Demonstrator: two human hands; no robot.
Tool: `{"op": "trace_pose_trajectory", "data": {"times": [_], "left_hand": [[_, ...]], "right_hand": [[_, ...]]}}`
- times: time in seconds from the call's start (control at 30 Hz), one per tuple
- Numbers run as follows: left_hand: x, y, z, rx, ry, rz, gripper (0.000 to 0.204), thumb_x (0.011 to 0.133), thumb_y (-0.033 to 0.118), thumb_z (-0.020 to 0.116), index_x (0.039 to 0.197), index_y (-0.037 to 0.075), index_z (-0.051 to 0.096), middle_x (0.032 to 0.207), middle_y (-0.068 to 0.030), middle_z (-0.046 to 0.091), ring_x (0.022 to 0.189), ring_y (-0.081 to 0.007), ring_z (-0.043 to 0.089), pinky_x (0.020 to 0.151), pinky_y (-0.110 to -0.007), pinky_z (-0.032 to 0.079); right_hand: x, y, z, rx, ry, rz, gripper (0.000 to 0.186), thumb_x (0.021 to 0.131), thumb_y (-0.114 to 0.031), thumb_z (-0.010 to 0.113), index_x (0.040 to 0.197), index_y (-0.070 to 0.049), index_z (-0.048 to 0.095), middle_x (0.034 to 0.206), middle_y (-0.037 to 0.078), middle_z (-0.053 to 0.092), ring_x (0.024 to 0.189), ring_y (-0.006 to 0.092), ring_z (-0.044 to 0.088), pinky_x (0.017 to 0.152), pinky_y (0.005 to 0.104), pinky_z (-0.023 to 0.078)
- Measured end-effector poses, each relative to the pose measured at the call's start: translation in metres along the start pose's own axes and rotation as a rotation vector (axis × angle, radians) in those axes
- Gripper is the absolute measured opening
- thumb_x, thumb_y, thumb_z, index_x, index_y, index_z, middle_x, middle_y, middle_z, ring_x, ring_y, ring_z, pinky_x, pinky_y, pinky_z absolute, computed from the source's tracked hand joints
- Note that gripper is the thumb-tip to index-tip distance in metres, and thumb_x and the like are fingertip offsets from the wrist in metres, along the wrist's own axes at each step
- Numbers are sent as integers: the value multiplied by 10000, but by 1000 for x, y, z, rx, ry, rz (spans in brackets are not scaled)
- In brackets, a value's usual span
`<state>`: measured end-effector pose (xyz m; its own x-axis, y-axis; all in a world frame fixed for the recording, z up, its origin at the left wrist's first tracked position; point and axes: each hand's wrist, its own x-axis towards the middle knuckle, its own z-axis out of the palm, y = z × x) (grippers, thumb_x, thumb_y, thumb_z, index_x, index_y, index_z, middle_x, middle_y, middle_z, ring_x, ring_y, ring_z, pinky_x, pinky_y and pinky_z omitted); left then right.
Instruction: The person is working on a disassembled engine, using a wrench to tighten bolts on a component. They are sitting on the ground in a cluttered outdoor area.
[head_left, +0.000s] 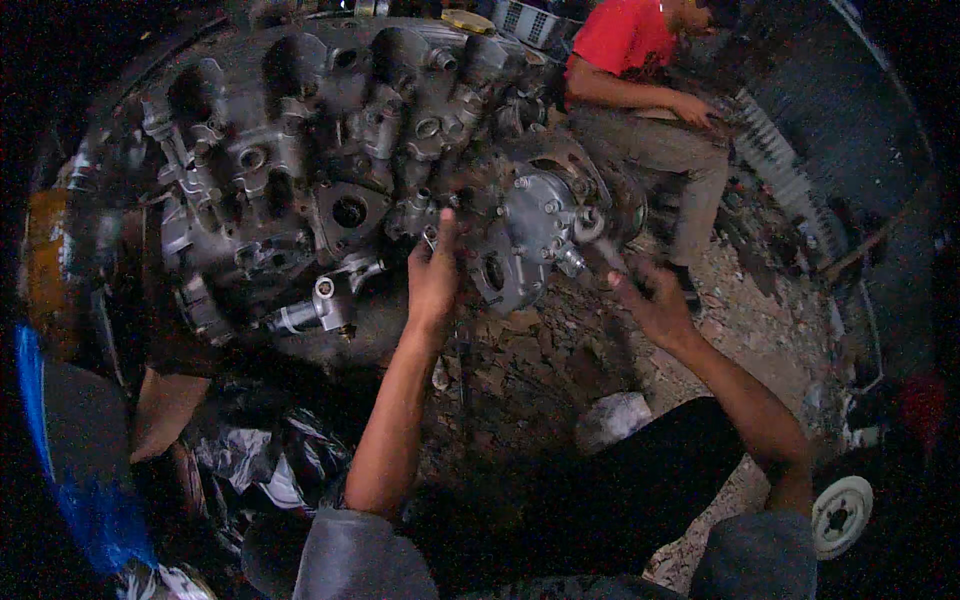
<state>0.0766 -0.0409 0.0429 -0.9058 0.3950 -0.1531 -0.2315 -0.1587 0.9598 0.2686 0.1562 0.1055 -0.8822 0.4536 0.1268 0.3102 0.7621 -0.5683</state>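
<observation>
Work near the cover [532, 222], at the engine [285, 145]'s right end, was seemingly in hand; steadiness seemed called for. The left grip [434, 280] was half-curled, the right grip [655, 303] bent; any hold could not be told.

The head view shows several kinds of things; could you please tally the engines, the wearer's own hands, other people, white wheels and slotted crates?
Engine: 1
Own hands: 2, left hand and right hand
Other person: 1, in a red shirt
White wheel: 1
Slotted crate: 1, at the top edge
Total: 6
</observation>
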Motion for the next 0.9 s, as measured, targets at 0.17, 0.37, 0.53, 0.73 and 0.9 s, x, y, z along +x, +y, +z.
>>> {"op": "trace_pose_trajectory", "data": {"times": [0.17, 0.37, 0.53, 0.73, 0.9], "left_hand": [[6, 7, -3, -360, -88, -22, 702, 878, 675, 324, 926, 46, 634, 657, 16, 515, 508, -90, 387, 469, -252, 283], [3, 14, -8, -561, -92, -102, 592, 918, 597, 278, 846, 113, 612, 593, 9, 481, 455, -97, 363, 426, -245, 256], [-1, 25, -36, -667, -24, -158, 473, 942, 508, 295, 784, 151, 562, 592, 11, 483, 483, -110, 387, 441, -245, 281], [-4, 43, -66, -606, 110, 71, 398, 948, 454, 361, 790, 143, 551, 636, 25, 499, 555, -104, 417, 514, -258, 341], [-12, 9, -76, -87, 58, 67, 455, 908, 508, 458, 885, 75, 594, 709, -14, 554, 609, -111, 466, 572, -253, 369]], "right_hand": [[-2, -4, 2, -392, -238, -403, 414, 814, -380, 658, 1042, -35, 625, 781, 127, 654, 736, 308, 638, 689, 405, 491], [2, 34, 82, -959, -956, -256, 389, 818, -420, 601, 1011, -87, 656, 917, 151, 659, 855, 350, 631, 731, 469, 501], [-12, 135, 197, -845, -1144, -191, 342, 828, -370, 561, 1020, -102, 651, 950, 148, 649, 900, 351, 620, 769, 475, 494], [-49, 163, 316, -647, -934, -136, 318, 832, -323, 535, 1045, -110, 637, 1000, 148, 634, 944, 350, 606, 798, 477, 486], [-64, 183, 337, -559, -637, -56, 307, 835, -284, 513, 1067, -117, 625, 1041, 147, 622, 980, 349, 595, 822, 480, 480]]}}
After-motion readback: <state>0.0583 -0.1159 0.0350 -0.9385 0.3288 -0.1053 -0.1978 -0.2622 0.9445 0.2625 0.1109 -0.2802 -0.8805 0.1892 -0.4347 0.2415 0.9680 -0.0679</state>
